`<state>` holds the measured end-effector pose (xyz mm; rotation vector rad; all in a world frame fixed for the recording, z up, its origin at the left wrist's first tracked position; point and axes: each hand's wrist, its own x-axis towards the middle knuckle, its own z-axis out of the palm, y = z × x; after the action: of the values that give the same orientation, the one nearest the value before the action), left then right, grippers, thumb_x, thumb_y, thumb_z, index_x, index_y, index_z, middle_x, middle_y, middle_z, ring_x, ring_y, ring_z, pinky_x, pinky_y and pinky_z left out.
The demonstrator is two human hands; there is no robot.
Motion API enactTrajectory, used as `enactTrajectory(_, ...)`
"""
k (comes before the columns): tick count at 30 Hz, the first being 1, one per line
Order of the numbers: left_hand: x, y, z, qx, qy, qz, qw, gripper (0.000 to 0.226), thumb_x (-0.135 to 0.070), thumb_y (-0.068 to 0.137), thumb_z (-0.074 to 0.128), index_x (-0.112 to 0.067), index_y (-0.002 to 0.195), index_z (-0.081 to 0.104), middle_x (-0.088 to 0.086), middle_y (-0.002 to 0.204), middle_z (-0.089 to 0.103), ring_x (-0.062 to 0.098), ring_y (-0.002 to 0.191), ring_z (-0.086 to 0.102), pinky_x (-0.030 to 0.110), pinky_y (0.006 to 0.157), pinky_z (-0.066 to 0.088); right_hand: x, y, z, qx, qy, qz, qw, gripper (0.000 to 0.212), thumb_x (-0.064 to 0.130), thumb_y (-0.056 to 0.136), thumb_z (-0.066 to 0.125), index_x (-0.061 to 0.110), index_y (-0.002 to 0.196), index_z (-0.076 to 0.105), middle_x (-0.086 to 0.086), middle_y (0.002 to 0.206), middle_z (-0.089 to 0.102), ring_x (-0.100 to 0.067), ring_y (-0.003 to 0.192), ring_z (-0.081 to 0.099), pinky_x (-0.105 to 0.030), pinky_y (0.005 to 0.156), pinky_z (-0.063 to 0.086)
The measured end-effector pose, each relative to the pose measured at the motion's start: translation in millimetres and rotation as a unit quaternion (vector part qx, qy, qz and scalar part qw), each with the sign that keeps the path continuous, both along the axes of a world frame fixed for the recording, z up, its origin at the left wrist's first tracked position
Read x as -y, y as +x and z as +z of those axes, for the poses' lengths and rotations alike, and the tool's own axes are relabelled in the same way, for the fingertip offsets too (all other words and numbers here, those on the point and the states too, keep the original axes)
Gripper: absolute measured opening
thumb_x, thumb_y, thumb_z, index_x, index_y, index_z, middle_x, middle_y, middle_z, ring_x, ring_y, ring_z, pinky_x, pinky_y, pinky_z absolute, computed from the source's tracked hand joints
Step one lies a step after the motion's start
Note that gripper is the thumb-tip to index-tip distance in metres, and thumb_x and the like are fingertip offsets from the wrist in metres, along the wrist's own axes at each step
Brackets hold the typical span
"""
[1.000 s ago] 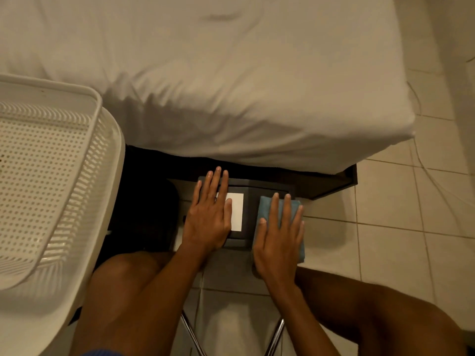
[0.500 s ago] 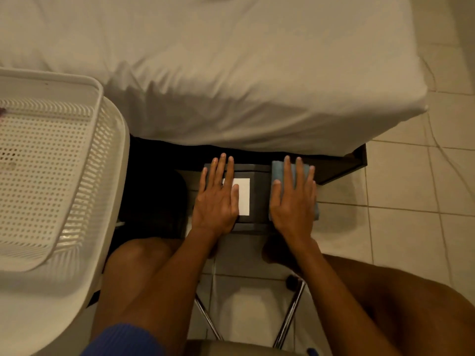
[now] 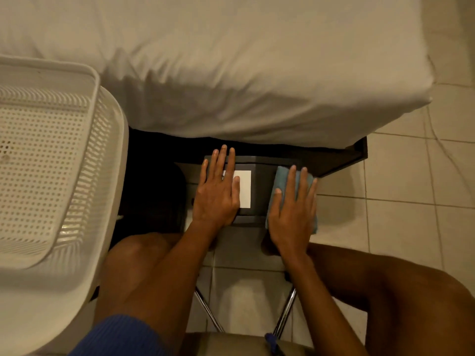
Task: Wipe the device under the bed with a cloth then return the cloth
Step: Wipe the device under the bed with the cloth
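We note a white perforated plastic basket (image 3: 46,163) at far left. The left hand (image 3: 217,194) lies flat, fingers straight, steadying the dark grey box-shaped device (image 3: 261,176) at the edge of the white-sheeted bed (image 3: 231,73). The right hand (image 3: 293,214), fingers straight, presses the folded blue cloth (image 3: 281,176) on the device's right edge (partly overhanging). Risk: 1 hard stroke slips the cloth onto the beige floor tiles (image 3: 398,214).

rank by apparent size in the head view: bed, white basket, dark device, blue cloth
1. bed
2. white basket, nearer the camera, so flattered
3. dark device
4. blue cloth; both partly covered, so this pair is unsure
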<state>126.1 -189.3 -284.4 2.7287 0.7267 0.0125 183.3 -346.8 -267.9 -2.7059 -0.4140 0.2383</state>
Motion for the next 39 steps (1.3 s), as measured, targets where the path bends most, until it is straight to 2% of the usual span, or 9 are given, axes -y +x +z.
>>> enactTrajectory(3,0.0,0.6,-0.4,0.007,0.007,-0.001,1.000,0.063,-0.034,0.104,0.025,-0.016,0.158,0.000,0.005,0.167,-0.005,0.017,0.154,-0.007,0.041,0.126,0.004,10.3,-42.0,0.2,0.000,-0.034,0.009,0.999,0.062,0.044,0.101,0.022,0.022,0.157,0.008,-0.004,0.165,0.003,-0.029,0.152,-0.003,-0.052,0.122,0.009)
enactTrajectory(6,-0.2,1.4,0.2,-0.003,-0.001,0.000,1.000,0.062,-0.035,0.104,0.024,-0.016,0.158,-0.002,0.004,0.167,-0.006,0.017,0.154,-0.008,0.041,0.126,0.004,-1.1,-0.1,-2.4,0.001,-0.023,0.043,0.999,0.060,0.043,0.101,0.024,0.025,0.157,0.012,-0.003,0.165,0.007,-0.029,0.152,-0.002,-0.052,0.121,0.010)
enactTrajectory(11,0.3,-0.1,-0.1,0.001,-0.002,-0.004,1.000,0.062,-0.035,0.104,0.023,-0.017,0.158,-0.002,0.005,0.167,-0.006,0.017,0.154,-0.007,0.042,0.126,0.005,1.3,-10.2,-1.9,-0.001,-0.021,-0.014,1.000,0.060,0.044,0.102,0.023,0.028,0.157,0.005,-0.002,0.165,0.002,-0.028,0.152,-0.002,-0.052,0.121,0.010)
enactTrajectory(16,-0.2,-0.3,-2.9,0.005,-0.007,-0.002,1.000,0.063,-0.036,0.104,0.023,-0.017,0.158,-0.003,0.005,0.167,-0.006,0.017,0.154,-0.009,0.043,0.126,0.006,-4.0,-7.4,-6.5,0.013,-0.041,0.068,0.997,0.059,0.041,0.101,0.025,0.029,0.157,0.010,-0.002,0.165,0.004,-0.027,0.152,-0.005,-0.051,0.122,0.003)
enactTrajectory(23,0.5,0.3,-0.4,0.008,0.000,-0.001,1.000,0.061,-0.034,0.104,0.021,-0.016,0.158,0.000,0.006,0.167,-0.003,0.018,0.154,-0.006,0.042,0.126,0.006,-9.7,-34.7,-3.5,0.017,-0.039,0.007,0.999,0.059,0.041,0.102,0.023,0.025,0.157,0.009,-0.003,0.165,0.003,-0.029,0.152,-0.004,-0.052,0.122,0.004)
enactTrajectory(28,0.2,0.3,1.0,0.008,-0.007,0.001,1.000,0.061,-0.035,0.105,0.020,-0.017,0.158,-0.002,0.005,0.167,-0.006,0.017,0.154,-0.009,0.041,0.126,0.003,-12.6,20.6,-5.9,0.014,-0.017,0.047,0.999,0.057,0.040,0.102,0.023,0.028,0.157,0.011,-0.001,0.165,0.005,-0.024,0.152,-0.005,-0.053,0.122,0.007)
enactTrajectory(33,-0.1,0.0,0.8,0.012,-0.017,0.003,1.000,0.060,-0.035,0.104,0.019,-0.018,0.158,-0.002,0.004,0.167,-0.005,0.016,0.154,-0.009,0.042,0.126,0.005,-18.8,-32.9,-2.0,0.016,-0.030,0.032,0.999,0.058,0.042,0.102,0.017,0.026,0.157,0.008,-0.001,0.165,0.001,-0.026,0.152,-0.005,-0.050,0.122,0.003)
enactTrajectory(36,0.1,0.0,-1.1,0.017,-0.015,0.002,1.000,0.060,-0.035,0.104,0.019,-0.018,0.158,-0.001,0.004,0.167,-0.005,0.016,0.154,-0.009,0.042,0.126,0.005,-24.3,11.2,-5.4,0.014,-0.023,0.086,0.996,0.058,0.043,0.101,0.018,0.030,0.157,0.010,0.000,0.165,0.003,-0.024,0.152,-0.005,-0.052,0.122,0.005)
enactTrajectory(39,-0.5,1.0,-0.5,0.020,-0.018,0.001,1.000,0.060,-0.035,0.105,0.021,-0.019,0.158,-0.001,0.003,0.167,-0.005,0.015,0.154,-0.010,0.041,0.126,0.005,-17.4,26.2,-5.5,0.012,-0.004,0.041,0.999,0.058,0.045,0.101,0.020,0.032,0.156,0.008,0.002,0.165,0.001,-0.023,0.152,-0.006,-0.054,0.122,0.006)
